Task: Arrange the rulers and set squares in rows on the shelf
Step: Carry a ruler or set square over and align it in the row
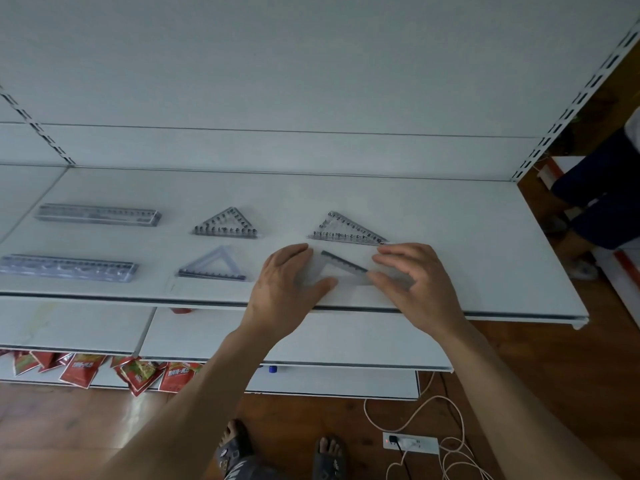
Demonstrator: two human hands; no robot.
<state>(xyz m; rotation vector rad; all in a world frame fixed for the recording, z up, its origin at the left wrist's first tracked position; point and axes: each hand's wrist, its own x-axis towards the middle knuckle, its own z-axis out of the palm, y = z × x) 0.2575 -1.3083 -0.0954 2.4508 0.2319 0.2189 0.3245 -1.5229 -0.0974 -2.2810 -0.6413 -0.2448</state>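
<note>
The white back panel (311, 64) rises beyond both hands, with a slotted upright (571, 109) running up its edge far off to the right of the grip. The shelf (467, 237) lies flat beneath the hands, and a lower shelf (346, 337) juts out under the wrists. A wooden floor (554, 375) spreads below and to the right, where someone's dark-clothed legs (602, 202) stand well apart from the grip.

The left hand (289, 277) lies flat with its fingers straight, its thumb reaching to the near edge of the clear set square (341, 266) that rests on the shelf between the two hands. The right hand (420, 282) arches over that set square's right tip, fingers bent and thumb at the near edge. Whether it pinches the tip or only touches it cannot be told.

Far left of the grip two rulers lie one behind the other, the far ruler (98, 214) and the near ruler (67, 267). Between them and the left hand sit the far-left set square (227, 225) and the near-left set square (214, 266). Just beyond the fingertips lies the numbered set square (348, 230), close to the held one but apart from it. Nothing lies on top of the clear set square except the fingers.

Below the left forearm red packets (138, 372) spill from the bottom shelf. Below the right arm a pale cable (415, 410) loops toward a power strip (412, 443), next to sandalled feet (232, 445).
</note>
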